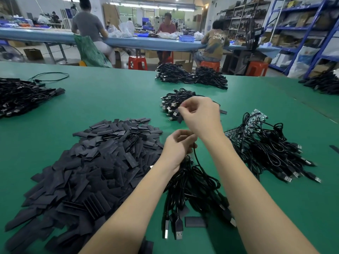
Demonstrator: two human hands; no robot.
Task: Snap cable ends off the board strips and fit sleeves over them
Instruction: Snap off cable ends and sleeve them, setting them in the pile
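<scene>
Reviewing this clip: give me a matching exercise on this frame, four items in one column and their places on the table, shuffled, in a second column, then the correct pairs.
Items:
1. pile of flat black sleeves
2. green board strips with cables attached
3. left hand
4. right hand

Places:
A. raised over the small heap of cables at mid-table, pinching something small and dark
B. on the green table, left of both forearms
C. right of the right forearm
D. gripping the cable bundle that trails toward the camera

Pairs: 1-B, 2-C, 3-D, 4-A

Hands (200,116) over cables (190,182) (green table (110,99))
</scene>
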